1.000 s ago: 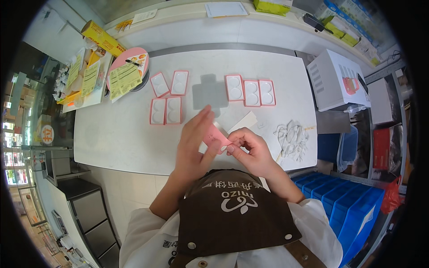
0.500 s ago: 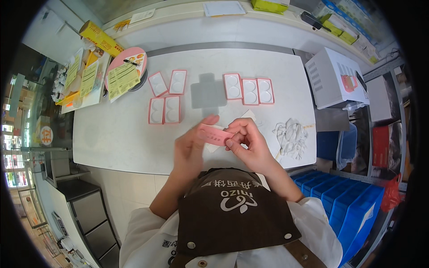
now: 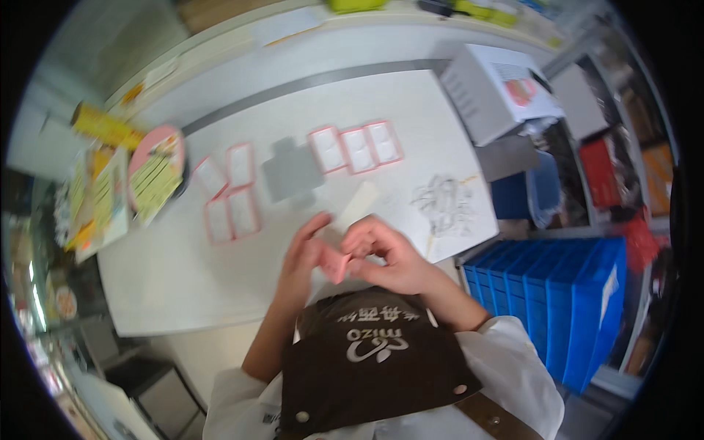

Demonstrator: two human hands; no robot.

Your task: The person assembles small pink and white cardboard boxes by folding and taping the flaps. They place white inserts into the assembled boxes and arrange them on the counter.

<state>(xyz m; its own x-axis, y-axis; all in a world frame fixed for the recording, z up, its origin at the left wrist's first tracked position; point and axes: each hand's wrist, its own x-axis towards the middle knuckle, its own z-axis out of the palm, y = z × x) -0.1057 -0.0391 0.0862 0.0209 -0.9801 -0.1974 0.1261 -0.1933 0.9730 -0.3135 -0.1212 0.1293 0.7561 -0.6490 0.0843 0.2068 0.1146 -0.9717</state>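
Note:
Both hands meet over the near edge of the white table [image 3: 176, 279]. My left hand [image 3: 302, 258] and my right hand [image 3: 383, 253] pinch a small pink card [image 3: 336, 264] between their fingertips, close to my chest. Beyond them lie flat pink-rimmed cards: one group [image 3: 229, 198] to the left and a row of three [image 3: 356, 147] further right, with a grey cut-out sheet [image 3: 292, 170] between the groups. A pale strip [image 3: 359, 203] rests just past my fingers.
A heap of clear plastic bits [image 3: 442, 205] lies on the table's right side. A white box [image 3: 499, 92] stands at the far right corner. Blue bins [image 3: 546, 293] sit beside my right arm. A round pink tray [image 3: 155, 172] with yellow-green papers is at the left.
The view has tilted and moved closer. My hands have drawn together nearer my chest, and the pink card now sits smaller between the fingertips.

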